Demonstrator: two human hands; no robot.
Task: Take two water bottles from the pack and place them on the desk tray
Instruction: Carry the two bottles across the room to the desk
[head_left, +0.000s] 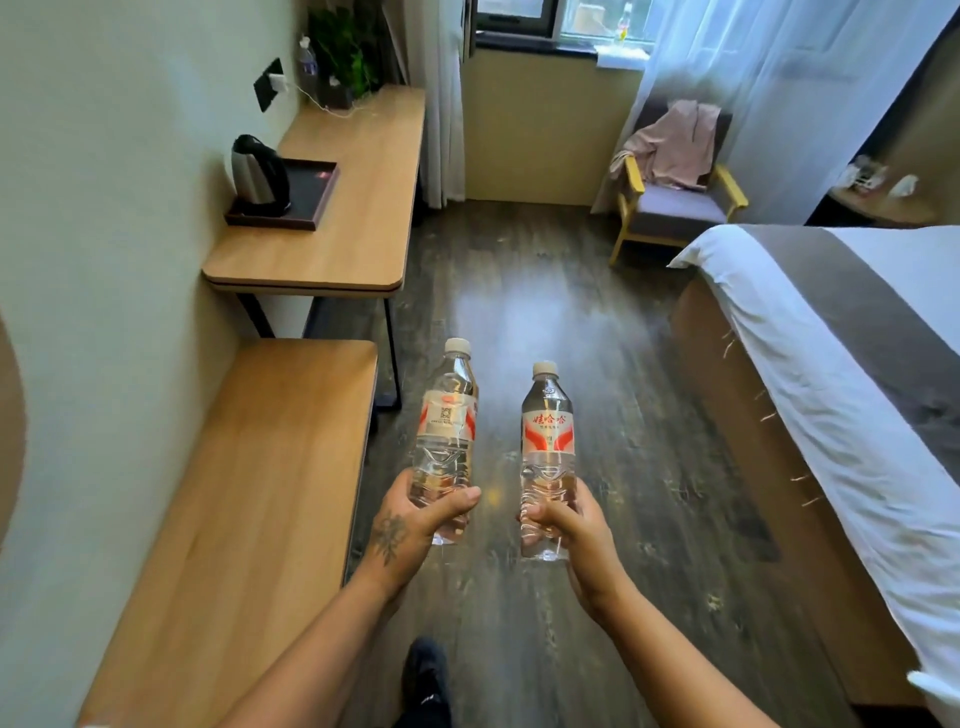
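The person stands on the dark wood-plank floor (545, 291) with both arms stretched forward, a bottle in each hand. The left hand (410, 525), marked with a dark tattoo on its back, is wrapped around the lower part of a clear plastic water bottle with a white cap and a red-and-white label (448, 421), thumb across the front and fingers curled behind it. The right hand (569, 525) is closed in the same way around the base of a second clear water bottle with a white cap and a red-lettered label (546, 441). Both bottles are held upright over the floor, close to each other but apart, the left one leaning slightly to the right. Ahead and to the left, against the pale wall, runs a long light-wood counter (358, 208); on it lies a dark rectangular tray with a low rim (311, 197), well apart from the bottles, and a stainless steel electric kettle with a black handle (257, 176) stands on the near left part of that tray. A lower light-wood bench (249, 519) sits just left of the left arm. To the right is a bed with white sheets and a grey runner (841, 353), and a wooden armchair draped with pink cloth (675, 176) stands by the curtained window.
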